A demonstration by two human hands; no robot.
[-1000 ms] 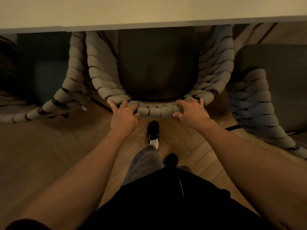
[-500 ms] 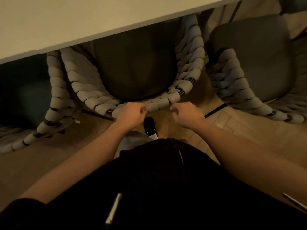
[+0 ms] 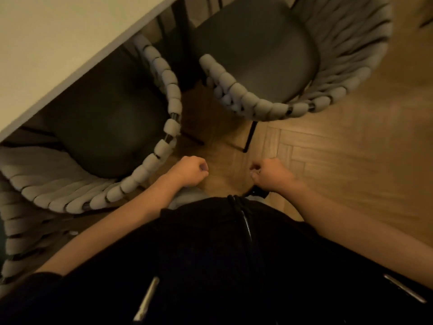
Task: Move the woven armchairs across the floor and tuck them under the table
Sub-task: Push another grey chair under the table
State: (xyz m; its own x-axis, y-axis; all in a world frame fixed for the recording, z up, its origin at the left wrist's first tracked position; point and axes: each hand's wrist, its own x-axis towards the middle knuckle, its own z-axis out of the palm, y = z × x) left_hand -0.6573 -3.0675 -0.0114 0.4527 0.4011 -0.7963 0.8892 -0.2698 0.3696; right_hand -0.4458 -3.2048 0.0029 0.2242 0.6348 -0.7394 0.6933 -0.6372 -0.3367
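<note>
Head view: hands [image 3: 228,172] over bare floor [image 3: 351,172] between armchairs [image 3: 164,90].

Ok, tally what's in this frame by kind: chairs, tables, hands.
Woven armchairs: 3 (tucked armchair, right armchair, far-left armchair, only partly in view)
Tables: 1 (table)
Hands: 2 (left hand, right hand), both holding nothing
Total: 6

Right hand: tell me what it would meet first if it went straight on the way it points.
The right hand points up-frame over bare floor; the right armchair, probably its black leg, seems first, though depth is unclear.
</note>
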